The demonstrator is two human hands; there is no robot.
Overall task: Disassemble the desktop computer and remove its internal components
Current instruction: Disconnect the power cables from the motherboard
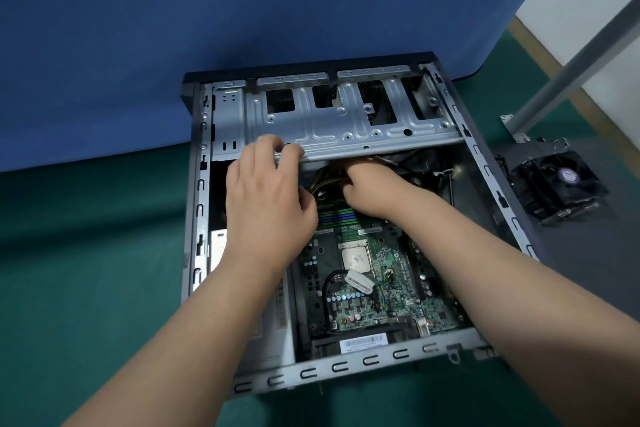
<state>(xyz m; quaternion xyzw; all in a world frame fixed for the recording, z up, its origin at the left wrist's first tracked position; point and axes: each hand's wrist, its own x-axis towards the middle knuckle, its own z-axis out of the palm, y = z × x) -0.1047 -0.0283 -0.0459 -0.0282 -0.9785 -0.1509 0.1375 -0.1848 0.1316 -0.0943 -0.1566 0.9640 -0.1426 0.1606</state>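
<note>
Two hands inside open computer case [491,180] on green mat: left hand [266,198] at ten o'clock, fingers curled over drive cage [346,121] edge; right hand [372,189] at twelve, gripping yellow-black cables [320,180] above motherboard [367,284]. Removed fan [557,184] at three.

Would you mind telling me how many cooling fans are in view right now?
1. The fan sits on the floor to the right of the case, already out. Others may be hidden under the drive cage or the hands.
</note>
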